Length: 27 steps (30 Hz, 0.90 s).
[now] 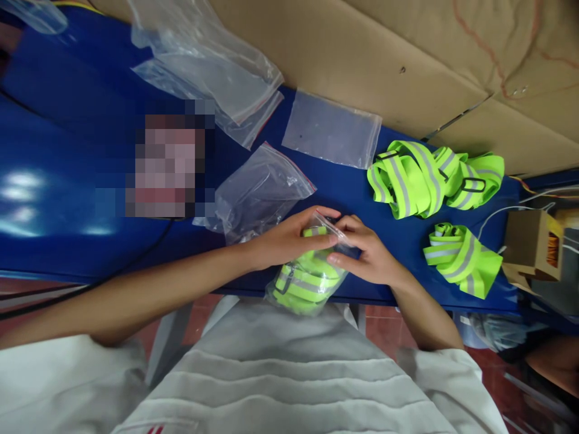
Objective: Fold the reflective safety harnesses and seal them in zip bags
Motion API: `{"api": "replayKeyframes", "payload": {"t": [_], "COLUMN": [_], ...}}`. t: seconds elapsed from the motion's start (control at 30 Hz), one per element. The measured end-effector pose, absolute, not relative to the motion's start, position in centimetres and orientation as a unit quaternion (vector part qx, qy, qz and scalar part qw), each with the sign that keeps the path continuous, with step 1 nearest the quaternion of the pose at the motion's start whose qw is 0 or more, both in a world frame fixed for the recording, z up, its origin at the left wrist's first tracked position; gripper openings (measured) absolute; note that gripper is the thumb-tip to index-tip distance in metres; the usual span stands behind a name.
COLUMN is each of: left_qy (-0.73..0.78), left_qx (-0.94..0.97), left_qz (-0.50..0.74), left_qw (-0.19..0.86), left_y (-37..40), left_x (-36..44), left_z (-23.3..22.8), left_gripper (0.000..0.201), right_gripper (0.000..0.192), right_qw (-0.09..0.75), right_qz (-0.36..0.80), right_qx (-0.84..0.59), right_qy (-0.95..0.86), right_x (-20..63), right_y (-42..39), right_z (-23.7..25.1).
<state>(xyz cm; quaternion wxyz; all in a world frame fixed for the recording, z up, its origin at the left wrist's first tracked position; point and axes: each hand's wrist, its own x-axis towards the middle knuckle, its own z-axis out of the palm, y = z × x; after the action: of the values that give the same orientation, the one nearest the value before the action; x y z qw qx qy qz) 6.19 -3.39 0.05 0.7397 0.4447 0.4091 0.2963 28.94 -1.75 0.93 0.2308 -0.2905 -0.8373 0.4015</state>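
A clear zip bag (312, 283) with a folded neon-yellow reflective strap inside hangs over the table's front edge, close to my body. My left hand (307, 235) grips the bag near its mouth, thumb along the seal. From the other side, my right hand (366, 250) pinches the same zip edge with its thumb and fingers. A black buckle (287, 280) and grey reflective stripes show through the plastic. Just beyond my left hand lies another clear zip bag (262, 193), with nothing visible inside it.
More clear bags (226, 78) and a flat zip bag (332, 129) lie at the back of the blue table (67, 163). Yellow reflective straps (407, 181) are heaped right, with a smaller bundle (464, 256) nearer. A cardboard box (527, 244) and cables are at far right.
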Motion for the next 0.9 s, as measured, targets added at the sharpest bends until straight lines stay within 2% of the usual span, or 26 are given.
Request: {"api": "replayKeyframes", "payload": {"t": [0.13,0.3,0.5,0.57,0.67,0.7,0.8,0.9], "left_qy": [0.381,0.346,0.394,0.405,0.431,0.442,0.463,0.468], "left_qx": [0.434,0.478,0.383,0.342,0.314,0.308,0.29,0.289], "left_qz": [0.309,0.287,0.314,0.333,0.382,0.4,0.44,0.453], "left_qw": [0.756,0.754,0.775,0.78,0.755,0.742,0.713,0.702], "left_y": [-3.3,-3.4,-3.3,-3.1,-2.7,-2.5,-2.0,-1.8], "left_x": [6.2,6.4,6.4,5.9,5.0,4.7,4.1,4.0], "left_z": [-0.1,-0.7,0.3,0.7,0.9,0.9,0.9,1.0], "left_gripper": [0.057,0.056,0.054,0.056,0.053,0.05,0.043,0.04], "right_gripper": [0.044,0.025,0.05,0.048,0.033,0.034,0.041,0.028], "right_qw": [0.257,0.187,0.256,0.266,0.259,0.264,0.329,0.371], "right_qz": [0.408,0.385,0.426,0.448,0.499,0.512,0.51,0.489], "right_qx": [-0.321,-0.265,-0.346,-0.406,-0.466,-0.478,-0.507,-0.51], "right_qy": [-0.816,-0.864,-0.796,-0.751,-0.684,-0.663,-0.612,-0.602], "right_x": [29.1,28.9,29.6,30.1,30.9,31.0,31.5,31.4], "right_y": [-1.8,-1.7,-1.4,-1.1,-0.7,-0.6,-0.3,-0.3], "right_z": [0.7,0.8,1.5,1.7,1.7,1.7,1.5,1.5]}}
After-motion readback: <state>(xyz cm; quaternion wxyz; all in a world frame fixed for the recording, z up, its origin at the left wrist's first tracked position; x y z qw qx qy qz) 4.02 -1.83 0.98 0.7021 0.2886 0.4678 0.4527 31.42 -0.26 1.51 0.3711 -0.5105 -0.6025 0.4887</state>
